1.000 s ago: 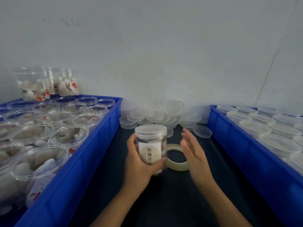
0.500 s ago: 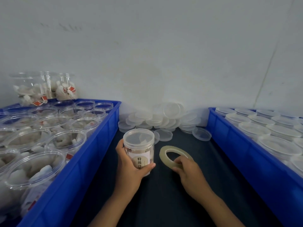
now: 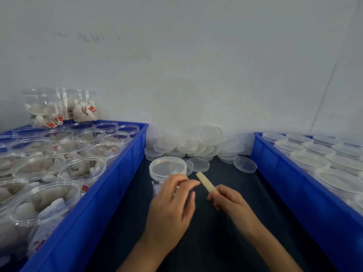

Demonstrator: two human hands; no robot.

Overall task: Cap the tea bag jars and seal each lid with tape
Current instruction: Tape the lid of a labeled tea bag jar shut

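A capped clear jar (image 3: 167, 168) of tea bags stands on the dark table between the two bins. My left hand (image 3: 172, 205) is in front of it, hiding its lower body; the fingertips reach toward the tape and hold nothing I can make out. My right hand (image 3: 225, 199) grips a yellowish tape roll (image 3: 205, 182), seen edge-on and lifted off the table, just right of the jar. The left fingertips sit close to the roll's upper edge; whether they touch it I cannot tell.
A blue bin (image 3: 121, 173) on the left holds several open jars of tea bags. A blue bin (image 3: 279, 173) on the right holds capped jars. Loose clear lids (image 3: 196, 146) are piled against the wall. Two more jars (image 3: 59, 107) stand behind the left bin.
My left hand has let go of the jar, which stands on the table, and moved toward the tape. My right hand has lifted the roll and turned it edge-on.
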